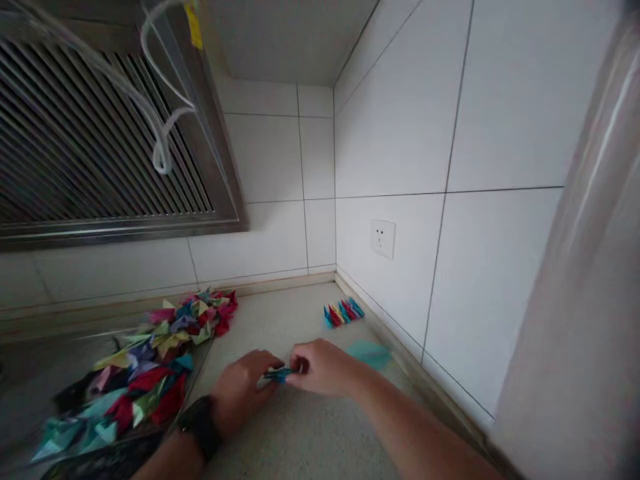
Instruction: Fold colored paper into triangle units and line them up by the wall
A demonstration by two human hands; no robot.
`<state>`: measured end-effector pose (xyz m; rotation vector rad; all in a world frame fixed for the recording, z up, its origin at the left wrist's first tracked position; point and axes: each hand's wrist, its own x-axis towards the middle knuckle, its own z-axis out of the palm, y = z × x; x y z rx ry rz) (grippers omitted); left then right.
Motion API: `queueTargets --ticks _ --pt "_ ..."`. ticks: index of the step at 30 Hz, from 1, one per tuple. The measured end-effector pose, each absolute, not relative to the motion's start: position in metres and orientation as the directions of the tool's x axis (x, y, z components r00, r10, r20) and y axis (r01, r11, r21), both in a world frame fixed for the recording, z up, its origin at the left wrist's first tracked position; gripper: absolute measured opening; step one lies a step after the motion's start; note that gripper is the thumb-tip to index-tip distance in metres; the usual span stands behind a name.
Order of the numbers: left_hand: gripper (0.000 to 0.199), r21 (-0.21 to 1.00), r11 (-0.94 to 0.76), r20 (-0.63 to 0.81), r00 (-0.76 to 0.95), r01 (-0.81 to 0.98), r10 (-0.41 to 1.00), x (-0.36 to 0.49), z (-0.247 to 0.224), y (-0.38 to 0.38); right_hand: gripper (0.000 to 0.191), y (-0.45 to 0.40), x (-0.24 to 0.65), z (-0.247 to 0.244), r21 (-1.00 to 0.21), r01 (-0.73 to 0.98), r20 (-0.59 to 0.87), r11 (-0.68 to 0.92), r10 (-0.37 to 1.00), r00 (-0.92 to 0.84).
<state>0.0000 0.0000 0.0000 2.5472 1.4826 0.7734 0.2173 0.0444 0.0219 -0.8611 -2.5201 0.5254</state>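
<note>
Between the fingertips of both my hands is a small blue folded paper piece [278,375], narrow and dark at its left end. My left hand [243,383], with a black watch on the wrist, pinches the left end. My right hand [320,367] has thumb and forefinger closed on the other end. Part of the piece is hidden by my fingers. Beyond my right hand, a neat row of folded paper pieces [344,312] in blue, red and pale yellow lies near the right wall. Left of my left hand spreads a large heap of colourful folded paper pieces [150,380], some resembling cranes.
A translucent teal patch [369,354] lies on the pale countertop [320,427] behind my right forearm. White tiled walls meet at the back corner, with a socket [383,239] on the right one. A slatted metal range hood [125,230] hangs upper left, a white cable [163,150] before it.
</note>
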Motion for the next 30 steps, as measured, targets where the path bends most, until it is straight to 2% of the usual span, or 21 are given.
queueTargets --ticks 3,6,9,12,19,25,30 --pt "0.026 0.394 -0.499 0.437 0.320 0.772 0.841 -0.007 0.003 0.002 0.024 0.042 0.216 0.027 -0.458 0.499 0.282 0.735 0.653 -0.703" --pt "0.037 0.551 -0.443 0.462 0.184 0.707 0.868 -0.009 0.004 0.003 0.029 0.043 0.216 0.030 -0.418 0.523 0.341 0.742 0.662 -0.667" --pt "0.038 0.750 -0.358 0.361 0.109 0.557 0.926 -0.003 0.002 0.005 0.027 0.045 0.214 0.031 -0.365 0.536 0.440 0.761 0.649 -0.621" --pt "0.042 0.871 -0.281 0.245 0.140 0.403 0.959 0.004 -0.003 0.008 0.024 0.046 0.212 0.031 -0.302 0.543 0.494 0.784 0.616 -0.614" --pt "0.040 0.919 -0.241 0.212 0.125 0.311 0.969 0.003 -0.007 0.010 0.020 0.045 0.208 0.029 -0.192 0.551 0.515 0.812 0.561 -0.647" --pt "0.040 0.952 -0.226 0.198 0.145 0.207 0.969 0.004 -0.010 0.013 0.019 0.046 0.208 0.029 -0.167 0.532 0.531 0.830 0.531 -0.661" --pt "0.042 0.951 -0.230 0.205 0.137 0.208 0.969 0.006 -0.013 0.016 0.017 0.044 0.205 0.027 -0.147 0.515 0.526 0.844 0.508 -0.682"
